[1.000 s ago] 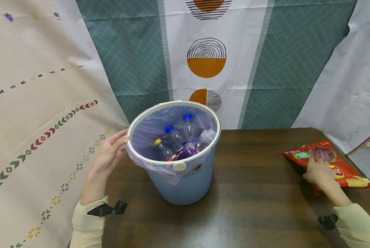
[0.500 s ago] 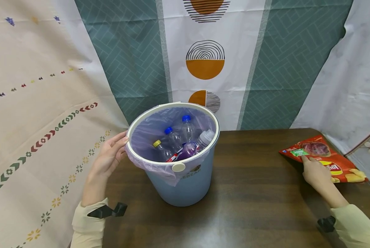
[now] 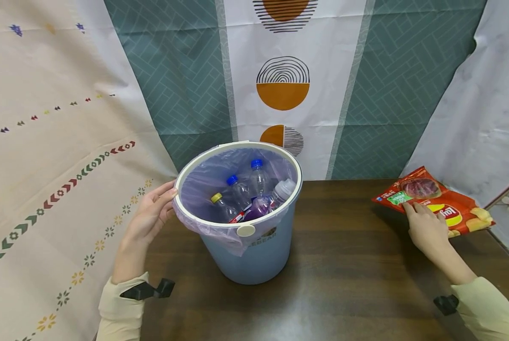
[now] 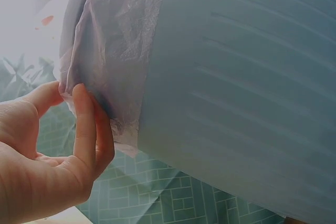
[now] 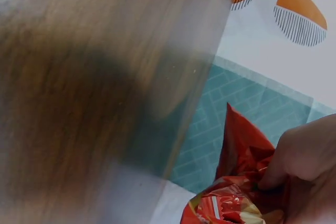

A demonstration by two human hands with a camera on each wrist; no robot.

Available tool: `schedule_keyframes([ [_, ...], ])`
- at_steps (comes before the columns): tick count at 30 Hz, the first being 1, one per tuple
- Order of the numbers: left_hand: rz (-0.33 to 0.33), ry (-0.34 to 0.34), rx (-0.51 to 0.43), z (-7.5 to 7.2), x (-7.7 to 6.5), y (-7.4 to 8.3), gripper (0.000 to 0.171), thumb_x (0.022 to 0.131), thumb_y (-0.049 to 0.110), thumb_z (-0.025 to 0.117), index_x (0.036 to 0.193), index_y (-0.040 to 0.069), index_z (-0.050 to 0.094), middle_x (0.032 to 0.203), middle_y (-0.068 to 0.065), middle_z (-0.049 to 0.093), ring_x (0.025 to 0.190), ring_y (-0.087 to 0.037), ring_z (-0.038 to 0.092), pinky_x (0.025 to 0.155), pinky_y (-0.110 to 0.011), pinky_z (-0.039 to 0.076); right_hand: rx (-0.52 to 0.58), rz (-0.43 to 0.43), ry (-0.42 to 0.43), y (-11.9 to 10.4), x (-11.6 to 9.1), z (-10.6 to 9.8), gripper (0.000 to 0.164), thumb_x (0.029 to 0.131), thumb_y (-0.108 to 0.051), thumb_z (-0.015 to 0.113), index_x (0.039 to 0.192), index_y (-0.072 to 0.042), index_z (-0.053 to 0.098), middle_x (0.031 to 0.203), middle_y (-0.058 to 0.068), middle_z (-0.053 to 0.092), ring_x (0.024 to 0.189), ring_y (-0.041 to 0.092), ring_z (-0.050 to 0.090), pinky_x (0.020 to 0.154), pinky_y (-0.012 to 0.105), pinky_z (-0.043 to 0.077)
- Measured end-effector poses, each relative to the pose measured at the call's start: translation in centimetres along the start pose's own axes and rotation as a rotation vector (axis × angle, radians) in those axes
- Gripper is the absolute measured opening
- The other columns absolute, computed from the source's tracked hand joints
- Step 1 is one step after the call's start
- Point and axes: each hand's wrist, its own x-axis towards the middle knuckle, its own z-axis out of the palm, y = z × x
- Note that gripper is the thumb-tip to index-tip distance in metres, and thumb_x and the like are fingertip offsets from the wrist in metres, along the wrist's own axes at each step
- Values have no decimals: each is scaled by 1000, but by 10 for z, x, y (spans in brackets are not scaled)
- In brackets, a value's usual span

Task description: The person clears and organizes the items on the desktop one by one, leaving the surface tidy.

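At the left of the head view, my left hand pinches the white rim of a blue trash bin, thumb on one side and fingers on the other. The left wrist view shows those fingers against a thin lilac bin liner folded over the rim. On the right, my right hand grips a red chip bag. In the right wrist view the bag is crumpled under the thumb. Inside the bin lie several clear plastic bottles with blue, yellow and white caps.
Both stand on a dark brown wooden table. Behind it hangs a patterned cloth in green and white with orange circles. A cream cloth covers the left side, and a pale marbled cloth the right.
My right hand has shifted its hold on the chip bag and lifted it up and slightly left off the table. The left hand and the bin have stayed in place.
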Motion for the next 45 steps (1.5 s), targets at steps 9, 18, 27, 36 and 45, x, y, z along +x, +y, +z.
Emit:
schedule_keyframes([
  [9,12,-7,-9,0,0,0,29,94,6,45,123,3,41,99,0,65,79,-6,65,67,-16,55,-39,-162,205,-26,4,-10,64,63,7,67,123,-1,48,114,28,54,103,44,52,80,63,40],
  [18,12,-6,8,1,1,1,31,94,7,46,124,2,41,100,0,65,80,-6,65,68,-17,55,-8,-298,270,-42,13,-19,70,60,9,68,126,-5,49,120,23,53,108,40,51,85,61,41],
  [27,9,-17,-13,0,1,0,28,94,7,46,121,3,43,98,0,65,78,-6,65,66,-16,55,13,-353,275,-53,23,-30,70,62,5,70,128,-7,48,122,19,53,110,38,50,87,60,42],
  [36,14,-12,-6,0,1,0,27,94,7,46,121,4,43,99,0,65,79,-6,65,67,-16,55,18,-376,285,-68,31,-44,70,64,5,68,129,-8,47,123,18,52,109,38,51,85,60,42],
  [45,18,-19,-10,0,0,-1,30,94,6,45,123,2,40,99,0,65,79,-6,65,67,-15,54,39,-447,348,-81,38,-65,67,67,7,65,130,-10,48,123,15,53,106,36,53,82,57,44],
])
